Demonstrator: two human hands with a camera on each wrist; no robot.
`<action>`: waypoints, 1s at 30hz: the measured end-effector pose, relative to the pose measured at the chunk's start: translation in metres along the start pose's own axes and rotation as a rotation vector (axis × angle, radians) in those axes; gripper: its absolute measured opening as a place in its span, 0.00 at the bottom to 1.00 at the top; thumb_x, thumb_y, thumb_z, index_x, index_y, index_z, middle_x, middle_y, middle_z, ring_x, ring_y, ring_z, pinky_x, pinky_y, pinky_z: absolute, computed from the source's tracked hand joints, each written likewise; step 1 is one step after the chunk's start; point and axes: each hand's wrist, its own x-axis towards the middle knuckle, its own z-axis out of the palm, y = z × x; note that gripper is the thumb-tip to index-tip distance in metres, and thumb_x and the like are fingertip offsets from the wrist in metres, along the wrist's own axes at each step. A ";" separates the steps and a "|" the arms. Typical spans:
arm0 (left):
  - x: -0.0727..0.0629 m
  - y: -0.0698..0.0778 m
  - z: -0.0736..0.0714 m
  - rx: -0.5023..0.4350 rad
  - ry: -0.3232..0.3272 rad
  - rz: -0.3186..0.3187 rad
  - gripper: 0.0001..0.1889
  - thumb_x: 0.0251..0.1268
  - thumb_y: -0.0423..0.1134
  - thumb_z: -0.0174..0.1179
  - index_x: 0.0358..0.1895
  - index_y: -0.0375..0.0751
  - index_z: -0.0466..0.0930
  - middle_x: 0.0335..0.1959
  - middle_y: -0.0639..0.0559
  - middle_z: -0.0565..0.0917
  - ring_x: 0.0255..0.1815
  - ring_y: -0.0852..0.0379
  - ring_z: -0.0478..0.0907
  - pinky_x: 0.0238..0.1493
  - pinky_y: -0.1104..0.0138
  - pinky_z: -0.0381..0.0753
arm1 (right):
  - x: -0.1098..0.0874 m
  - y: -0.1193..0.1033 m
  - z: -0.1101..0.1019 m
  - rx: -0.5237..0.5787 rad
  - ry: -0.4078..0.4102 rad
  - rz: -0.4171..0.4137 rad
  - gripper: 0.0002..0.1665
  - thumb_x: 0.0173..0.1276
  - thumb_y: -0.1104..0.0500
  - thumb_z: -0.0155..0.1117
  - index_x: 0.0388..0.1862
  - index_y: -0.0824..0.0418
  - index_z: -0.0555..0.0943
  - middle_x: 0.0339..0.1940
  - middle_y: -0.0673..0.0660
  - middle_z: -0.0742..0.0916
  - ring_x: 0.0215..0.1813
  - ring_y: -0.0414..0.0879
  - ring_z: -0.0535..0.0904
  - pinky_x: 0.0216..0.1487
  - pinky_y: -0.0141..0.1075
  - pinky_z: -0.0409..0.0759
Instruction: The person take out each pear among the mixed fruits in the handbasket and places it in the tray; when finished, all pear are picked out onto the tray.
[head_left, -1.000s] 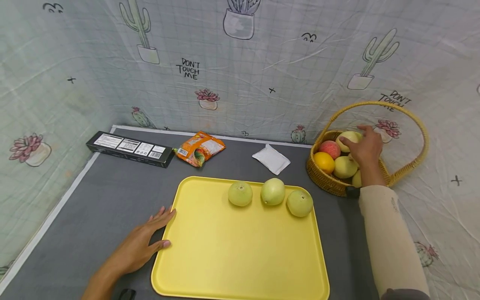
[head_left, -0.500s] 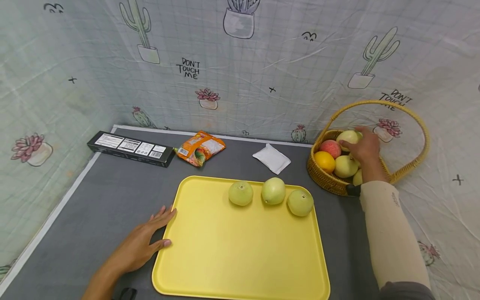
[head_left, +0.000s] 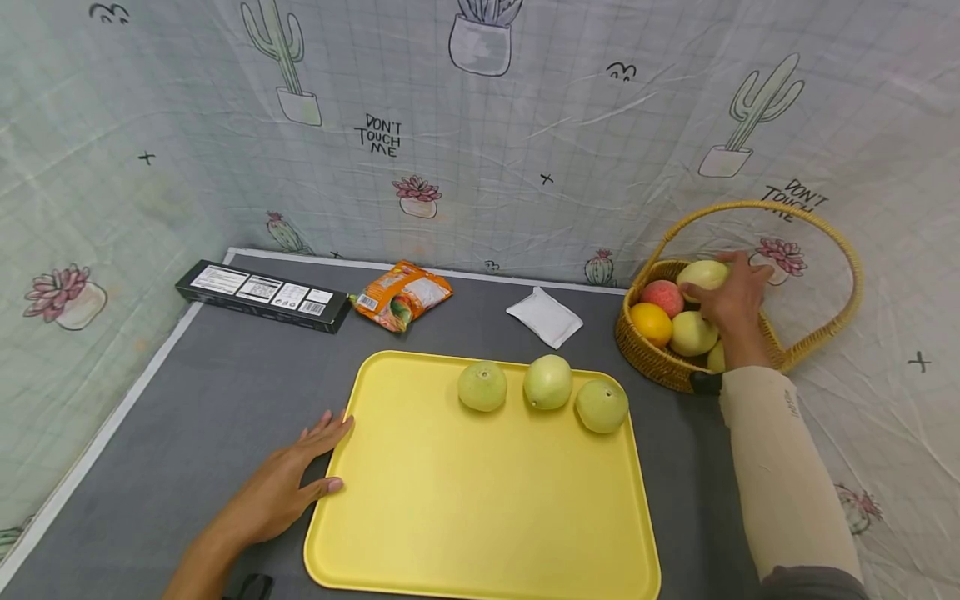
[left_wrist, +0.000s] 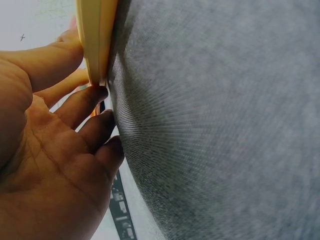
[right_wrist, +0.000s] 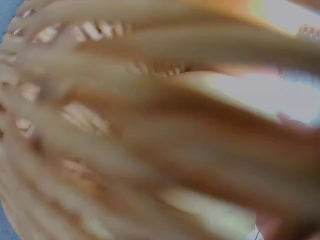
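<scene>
In the head view my right hand (head_left: 737, 298) reaches into the wicker basket (head_left: 654, 363) and holds a pale yellow-green fruit (head_left: 702, 275) between thumb and fingers. A red fruit (head_left: 662, 297), an orange (head_left: 651, 324) and another pale green fruit (head_left: 693, 333) lie beside it. The right wrist view is blurred, mostly filled by the basket's weave (right_wrist: 100, 140). My left hand (head_left: 281, 483) rests at the left edge of a yellow tray (head_left: 480, 500), fingers extended. In the left wrist view its thumb touches the tray's rim (left_wrist: 95, 40). Three round green fruits (head_left: 482, 386) sit along the tray's far side.
Behind the tray on the grey table lie a black box (head_left: 262, 296) with white labels, an orange snack packet (head_left: 402, 296) and a small white packet (head_left: 544, 317). The basket's tall handle (head_left: 843, 267) arches over the right hand. A patterned cloth (head_left: 480, 158) hangs behind.
The right hand has shifted slightly within the basket, and the pale fruit in its fingers has turned and moved slightly rightward. The left hand and the tray have stayed put.
</scene>
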 end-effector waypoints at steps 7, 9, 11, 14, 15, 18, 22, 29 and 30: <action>0.003 0.001 0.000 0.006 -0.010 0.002 0.44 0.66 0.44 0.73 0.85 0.51 0.62 0.86 0.44 0.62 0.88 0.49 0.52 0.73 0.94 0.34 | -0.007 0.005 -0.002 -0.019 0.085 -0.023 0.52 0.69 0.42 0.76 0.83 0.62 0.65 0.78 0.76 0.57 0.66 0.73 0.65 0.71 0.62 0.69; 0.003 0.001 0.001 0.005 -0.006 0.007 0.45 0.66 0.43 0.73 0.84 0.50 0.63 0.85 0.43 0.63 0.88 0.52 0.52 0.74 0.94 0.35 | -0.010 0.002 -0.004 -0.012 0.112 -0.038 0.51 0.68 0.42 0.77 0.82 0.61 0.66 0.78 0.76 0.58 0.67 0.73 0.65 0.72 0.63 0.69; 0.003 0.001 0.001 0.003 0.000 0.013 0.45 0.65 0.42 0.73 0.84 0.50 0.63 0.85 0.43 0.63 0.88 0.57 0.50 0.74 0.94 0.35 | -0.014 -0.003 -0.007 0.004 0.139 -0.052 0.51 0.67 0.42 0.78 0.82 0.59 0.68 0.79 0.74 0.58 0.70 0.72 0.65 0.73 0.63 0.69; 0.002 0.000 0.001 0.002 0.008 0.020 0.45 0.65 0.43 0.73 0.84 0.49 0.63 0.85 0.42 0.63 0.87 0.63 0.48 0.74 0.94 0.35 | -0.022 -0.015 -0.011 0.040 0.169 -0.070 0.50 0.65 0.43 0.80 0.81 0.55 0.70 0.80 0.71 0.60 0.74 0.70 0.64 0.75 0.62 0.69; 0.002 0.000 0.001 0.004 0.009 0.021 0.45 0.65 0.43 0.73 0.84 0.49 0.63 0.85 0.42 0.63 0.86 0.64 0.47 0.74 0.94 0.35 | -0.026 -0.019 -0.013 0.051 0.176 -0.076 0.50 0.64 0.43 0.81 0.80 0.54 0.71 0.79 0.70 0.61 0.75 0.69 0.63 0.76 0.62 0.69; 0.001 -0.001 0.001 0.013 0.016 0.025 0.44 0.65 0.43 0.73 0.84 0.49 0.64 0.85 0.42 0.64 0.87 0.63 0.48 0.74 0.94 0.35 | -0.039 -0.032 -0.016 0.076 0.180 -0.099 0.49 0.63 0.43 0.82 0.80 0.52 0.72 0.79 0.68 0.61 0.76 0.67 0.63 0.76 0.61 0.69; 0.001 -0.001 0.001 0.025 0.020 0.022 0.44 0.65 0.42 0.73 0.84 0.48 0.64 0.85 0.42 0.64 0.88 0.55 0.52 0.74 0.94 0.35 | -0.060 -0.051 -0.017 0.093 0.205 -0.186 0.47 0.63 0.47 0.83 0.78 0.53 0.74 0.76 0.67 0.63 0.73 0.64 0.64 0.71 0.58 0.71; 0.000 0.001 0.000 0.013 0.006 0.002 0.45 0.65 0.43 0.73 0.85 0.50 0.63 0.85 0.42 0.63 0.88 0.53 0.52 0.74 0.94 0.34 | -0.102 -0.083 -0.010 0.161 0.262 -0.410 0.41 0.59 0.57 0.86 0.71 0.56 0.80 0.67 0.69 0.69 0.65 0.59 0.68 0.62 0.55 0.78; 0.000 0.001 0.000 0.013 0.005 0.002 0.45 0.66 0.43 0.73 0.85 0.50 0.63 0.85 0.42 0.63 0.88 0.54 0.51 0.74 0.94 0.34 | -0.107 -0.086 -0.009 0.164 0.267 -0.442 0.42 0.58 0.57 0.87 0.71 0.57 0.81 0.66 0.70 0.69 0.64 0.58 0.68 0.62 0.54 0.79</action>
